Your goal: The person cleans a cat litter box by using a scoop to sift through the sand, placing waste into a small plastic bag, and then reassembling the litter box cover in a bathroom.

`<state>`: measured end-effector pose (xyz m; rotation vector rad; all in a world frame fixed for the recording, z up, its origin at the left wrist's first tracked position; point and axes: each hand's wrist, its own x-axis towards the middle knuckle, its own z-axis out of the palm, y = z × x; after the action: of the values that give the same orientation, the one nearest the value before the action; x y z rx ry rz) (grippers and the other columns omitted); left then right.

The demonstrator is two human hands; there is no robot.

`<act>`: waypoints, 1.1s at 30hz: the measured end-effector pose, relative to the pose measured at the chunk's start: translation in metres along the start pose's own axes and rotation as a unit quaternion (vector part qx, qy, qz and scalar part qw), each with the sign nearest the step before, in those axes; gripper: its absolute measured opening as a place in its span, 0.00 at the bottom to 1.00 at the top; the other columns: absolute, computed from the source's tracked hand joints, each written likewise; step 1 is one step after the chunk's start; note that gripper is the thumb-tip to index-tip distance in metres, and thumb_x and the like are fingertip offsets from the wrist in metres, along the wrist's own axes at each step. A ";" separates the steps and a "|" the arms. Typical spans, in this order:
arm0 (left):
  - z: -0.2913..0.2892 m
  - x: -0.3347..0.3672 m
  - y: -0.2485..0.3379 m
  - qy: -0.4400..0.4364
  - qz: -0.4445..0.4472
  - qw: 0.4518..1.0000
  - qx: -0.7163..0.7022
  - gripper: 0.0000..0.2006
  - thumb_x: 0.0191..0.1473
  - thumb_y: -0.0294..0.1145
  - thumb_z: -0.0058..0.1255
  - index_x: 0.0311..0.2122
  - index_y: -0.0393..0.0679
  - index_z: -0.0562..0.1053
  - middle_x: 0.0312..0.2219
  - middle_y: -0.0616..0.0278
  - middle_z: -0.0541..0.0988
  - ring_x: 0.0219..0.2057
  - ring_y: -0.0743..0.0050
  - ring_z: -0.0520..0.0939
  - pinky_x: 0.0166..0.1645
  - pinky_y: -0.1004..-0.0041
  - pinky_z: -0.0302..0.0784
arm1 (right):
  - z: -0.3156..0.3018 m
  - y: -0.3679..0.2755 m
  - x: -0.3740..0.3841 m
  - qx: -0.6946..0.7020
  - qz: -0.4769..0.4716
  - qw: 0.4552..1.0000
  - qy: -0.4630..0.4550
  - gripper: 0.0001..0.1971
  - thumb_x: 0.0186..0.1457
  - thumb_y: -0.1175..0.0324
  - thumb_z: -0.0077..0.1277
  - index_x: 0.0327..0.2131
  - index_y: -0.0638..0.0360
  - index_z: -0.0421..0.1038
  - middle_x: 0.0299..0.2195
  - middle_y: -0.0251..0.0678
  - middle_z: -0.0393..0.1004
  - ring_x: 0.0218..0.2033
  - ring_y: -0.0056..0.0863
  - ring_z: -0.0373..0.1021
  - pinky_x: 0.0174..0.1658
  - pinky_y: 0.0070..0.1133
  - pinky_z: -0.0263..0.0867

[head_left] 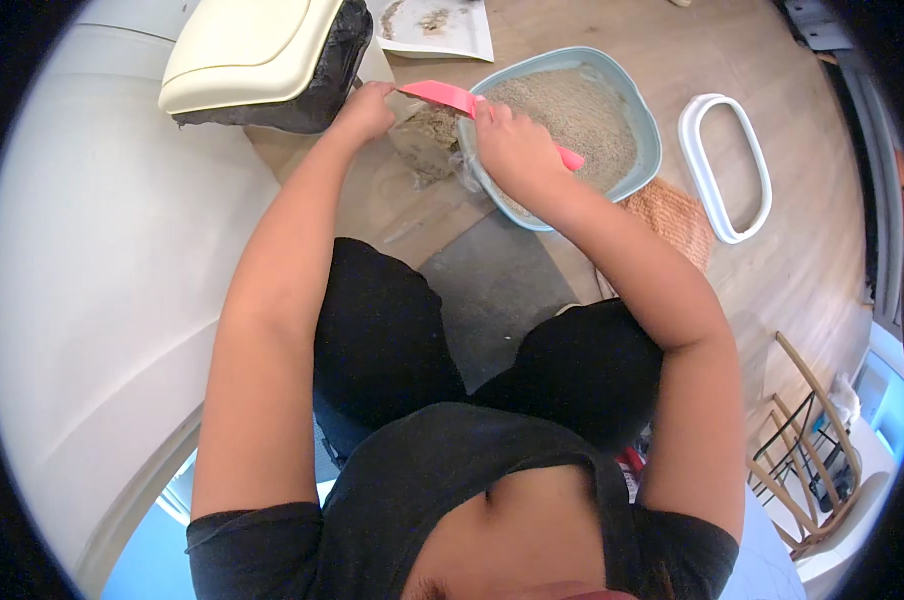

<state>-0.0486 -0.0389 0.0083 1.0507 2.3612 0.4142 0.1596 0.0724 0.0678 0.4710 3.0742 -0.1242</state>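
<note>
A pink litter scoop (pixel 442 95) is gripped by my right hand (pixel 517 150), its handle end poking out below my fist. The scoop's blade reaches left past the rim of a light blue litter tray (pixel 655 140) filled with beige litter (pixel 572 110). At the blade's tip is my left hand (pixel 367 112), fingers pressed together; what they pinch is too small to make out. Below the blade, a clear plastic bag (pixel 422 170) with clumped litter lies on the floor against the tray's left side.
Beside my left hand stands a bin with a cream lid (pixel 247 60) and black liner (pixel 347 60). A soiled white sheet (pixel 462 35) lies beyond. Right of the tray are an orange-brown cloth (pixel 672 220) and a white oval frame (pixel 687 135). A grey mat (pixel 497 290) lies between my knees.
</note>
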 end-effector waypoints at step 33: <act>-0.001 0.009 0.026 0.021 0.045 0.999 0.006 0.20 0.44 0.38 0.55 0.46 0.53 0.73 0.58 0.51 0.55 0.57 0.53 0.61 0.58 0.64 0.59 | 0.000 0.190 -0.050 0.077 0.242 0.959 -0.125 0.19 0.54 0.63 0.40 0.50 0.52 0.63 0.37 0.47 0.74 0.36 0.38 0.73 0.38 0.33 0.67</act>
<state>-0.0386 -0.0149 0.0185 1.1677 2.3626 0.4601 0.2638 0.2380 0.0557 1.1026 2.6226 -0.3748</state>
